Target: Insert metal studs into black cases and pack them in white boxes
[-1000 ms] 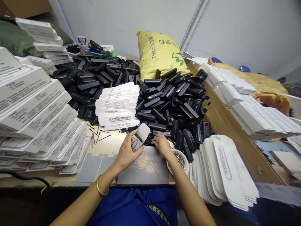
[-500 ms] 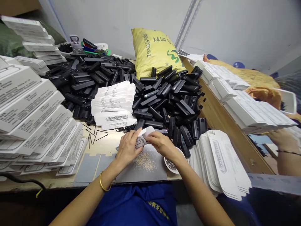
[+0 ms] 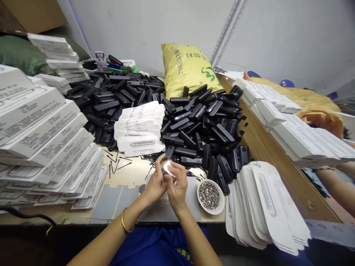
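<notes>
Between my two hands, over the grey mat, is a small white printed carton with its end flap toward me. My left hand grips its left side, with a gold bangle on the wrist. My right hand has its fingers bent around the flap end. Most of the carton is hidden by my fingers. Just right of my right hand stands a white bowl of small shiny metal pieces. Pale grains on the mat are partly covered by my hands.
Flat cartons lie in a stack ahead and another at right. Folded boxes tower at left. Black elongated casings heap behind, before a yellow sack. Beyond a wooden board is another person's arm.
My right hand has come in from the right and turned upright against the carton's end. The carton now points its end at me. The bowl is uncovered, and the view has shifted.
</notes>
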`<state>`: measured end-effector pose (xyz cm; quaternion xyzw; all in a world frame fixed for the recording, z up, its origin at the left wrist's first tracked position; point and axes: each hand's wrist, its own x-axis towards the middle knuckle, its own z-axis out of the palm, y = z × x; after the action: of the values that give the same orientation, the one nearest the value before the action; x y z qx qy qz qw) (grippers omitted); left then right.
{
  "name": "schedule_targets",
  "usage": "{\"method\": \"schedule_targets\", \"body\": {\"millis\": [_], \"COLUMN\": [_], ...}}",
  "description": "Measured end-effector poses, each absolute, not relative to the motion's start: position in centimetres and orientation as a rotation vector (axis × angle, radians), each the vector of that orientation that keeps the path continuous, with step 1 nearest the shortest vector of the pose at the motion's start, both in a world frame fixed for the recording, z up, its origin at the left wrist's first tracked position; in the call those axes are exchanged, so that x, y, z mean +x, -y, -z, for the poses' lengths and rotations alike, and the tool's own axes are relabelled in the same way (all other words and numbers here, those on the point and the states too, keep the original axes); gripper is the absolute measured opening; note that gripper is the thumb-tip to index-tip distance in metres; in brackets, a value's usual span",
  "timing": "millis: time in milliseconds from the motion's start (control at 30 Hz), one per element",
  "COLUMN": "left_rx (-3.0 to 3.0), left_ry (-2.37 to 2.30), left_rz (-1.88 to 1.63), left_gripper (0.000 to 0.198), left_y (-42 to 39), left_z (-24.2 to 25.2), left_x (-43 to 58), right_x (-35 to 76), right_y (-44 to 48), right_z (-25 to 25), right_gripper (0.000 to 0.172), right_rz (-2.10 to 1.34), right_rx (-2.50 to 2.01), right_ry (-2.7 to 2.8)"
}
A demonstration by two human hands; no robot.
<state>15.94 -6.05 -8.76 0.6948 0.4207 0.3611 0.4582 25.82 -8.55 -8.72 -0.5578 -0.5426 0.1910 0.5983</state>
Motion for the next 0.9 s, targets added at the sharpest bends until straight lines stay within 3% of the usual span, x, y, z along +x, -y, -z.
{"method": "schedule_targets", "body": {"millis": [300,567,700,900], "left_rx": [1.76,1.893,2.125,2.254], "left_ry": [-1.114,-1.177,-1.364,-2.284], "left_rz": [-0.932,-0.919,-0.789,-0.608], "left_gripper": [0.062,0.051,0.058,0.073], "left_y": [6.3,6.7,6.0,3.4], "left_z": [9.8,11.0,4.6,-13.1], "left_x": [16.3,15.9,14.6,7.8], "right_x": [26.7,25.8,27.4,30.8], "right_y": [8.6,9.8,10.2,10.4], "right_z": [10.0,11.8,10.9,11.5], "right_gripper": [0.02,0.037,0.042,0.039], "right_rz": [-0.348,-0.363,-0.628,-0.728], "right_rx": [-1.317,-1.266,-1.198,-1.27], "right_ry": [1.381,1.426,1.262,1.008]}}
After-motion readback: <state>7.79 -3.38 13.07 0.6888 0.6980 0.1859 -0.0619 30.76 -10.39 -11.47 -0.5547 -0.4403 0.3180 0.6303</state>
